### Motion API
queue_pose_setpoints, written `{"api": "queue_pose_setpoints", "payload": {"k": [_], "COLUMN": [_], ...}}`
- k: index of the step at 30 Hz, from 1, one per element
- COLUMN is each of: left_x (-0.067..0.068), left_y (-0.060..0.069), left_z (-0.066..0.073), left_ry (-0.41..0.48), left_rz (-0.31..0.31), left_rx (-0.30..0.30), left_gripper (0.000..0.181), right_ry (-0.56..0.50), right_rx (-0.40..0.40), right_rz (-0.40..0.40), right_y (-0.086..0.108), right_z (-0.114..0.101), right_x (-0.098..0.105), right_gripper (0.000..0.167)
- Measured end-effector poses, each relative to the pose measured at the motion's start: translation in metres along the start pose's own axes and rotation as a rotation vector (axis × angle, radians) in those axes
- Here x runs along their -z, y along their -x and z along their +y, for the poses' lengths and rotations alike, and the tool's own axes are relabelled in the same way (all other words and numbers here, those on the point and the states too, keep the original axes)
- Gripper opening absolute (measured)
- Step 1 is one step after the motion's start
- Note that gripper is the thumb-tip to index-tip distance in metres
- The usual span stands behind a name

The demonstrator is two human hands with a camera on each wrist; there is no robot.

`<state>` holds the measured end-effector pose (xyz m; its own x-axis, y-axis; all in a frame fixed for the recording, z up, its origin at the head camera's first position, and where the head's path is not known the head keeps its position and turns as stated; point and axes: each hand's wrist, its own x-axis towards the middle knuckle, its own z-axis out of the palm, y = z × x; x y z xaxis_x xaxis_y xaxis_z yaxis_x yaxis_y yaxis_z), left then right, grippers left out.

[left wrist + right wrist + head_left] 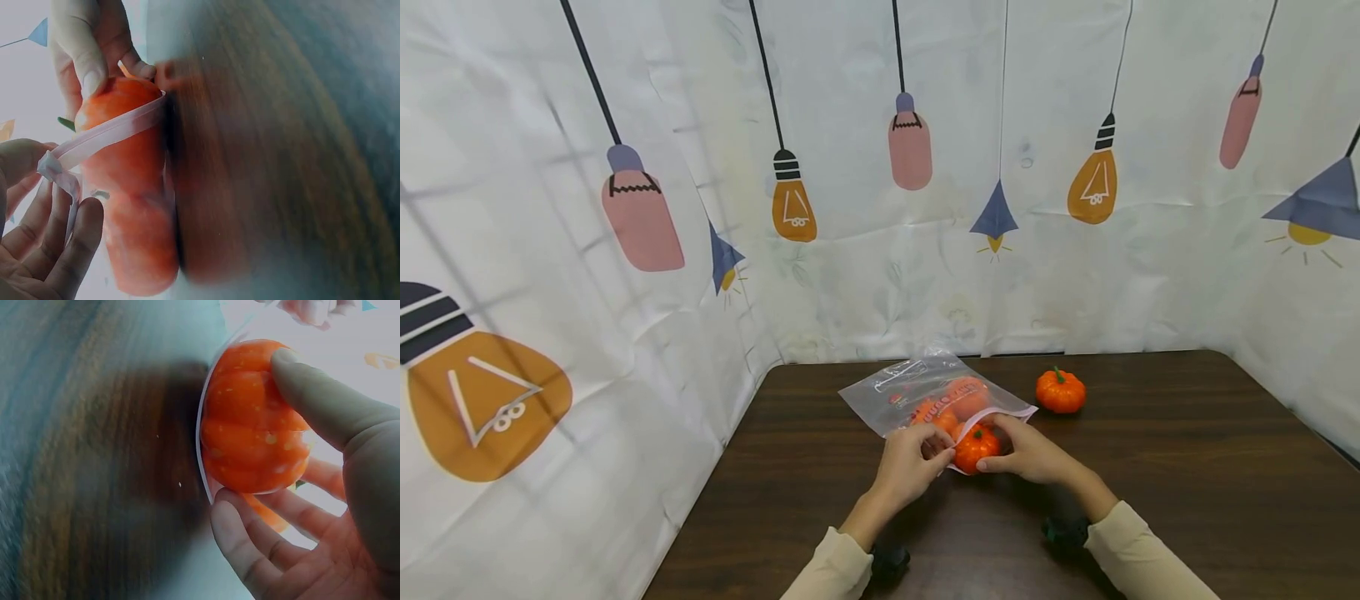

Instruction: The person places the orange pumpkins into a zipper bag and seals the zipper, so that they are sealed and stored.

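Note:
A clear zip bag (880,398) with a pale pink edge lies on the table, several orange pumpkins inside. At its mouth sits one orange pumpkin (976,448), which the right hand (1033,450) grips between thumb and fingers. The left hand (906,467) pinches the bag's edge just left of that pumpkin. In the left wrist view the left hand (47,231) holds the folded pink strip (106,134), which crosses the gripped pumpkin (115,100). In the right wrist view the right thumb presses the ribbed pumpkin (253,419), the fingers beneath it.
Another orange pumpkin (1061,391) with a green stem stands on the dark wooden table (1187,467), right of the bag and behind the right hand. A white curtain (850,292) printed with lamps hangs behind the table and at its left.

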<state>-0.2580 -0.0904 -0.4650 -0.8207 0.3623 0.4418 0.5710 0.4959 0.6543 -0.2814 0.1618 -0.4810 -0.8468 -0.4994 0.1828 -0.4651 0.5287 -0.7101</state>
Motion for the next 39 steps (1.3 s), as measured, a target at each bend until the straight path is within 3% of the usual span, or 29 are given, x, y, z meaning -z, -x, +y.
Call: {"api": "queue_pose_setpoints", "payload": {"k": [9,12,19,24,33,39], "left_x": [-0.001,-0.002,-0.002,-0.003,-0.003,-0.004], "left_y": [0.002,0.002,0.002,0.002,0.002,0.001], "left_z": [0.003,0.003,0.002,0.002,0.004,0.003], "left_ry": [-0.019,-0.027,-0.029,-0.039,-0.034,-0.024], "left_rz": [-0.014,-0.016,-0.013,-0.005,-0.012,-0.014], "left_rx": [-0.004,-0.013,-0.006,-0.018,-0.028,-0.019], "left_gripper": [0.004,0.004,0.004,0.005,0.004,0.005], "right_ry": [0.09,0.068,-0.089,-0.071,-0.048,-0.075], "right_rx": [-0.052,-0.072,-0.049,-0.055,-0.106,-0.095], "right_rz": [0.078,0.091,0.048,0.062,0.102,0.082], "right_y": [-0.001,-0.001,-0.002,-0.002,-0.003,-0.003], "right_z": [-0.008,-0.01,-0.007,-0.009,-0.012,-0.013], "right_x": [-0.009,-0.01,-0.008,-0.008,-0.012,-0.012], "right_gripper": [0.065,0.062,0.051,0.041,0.039,0.033]}}
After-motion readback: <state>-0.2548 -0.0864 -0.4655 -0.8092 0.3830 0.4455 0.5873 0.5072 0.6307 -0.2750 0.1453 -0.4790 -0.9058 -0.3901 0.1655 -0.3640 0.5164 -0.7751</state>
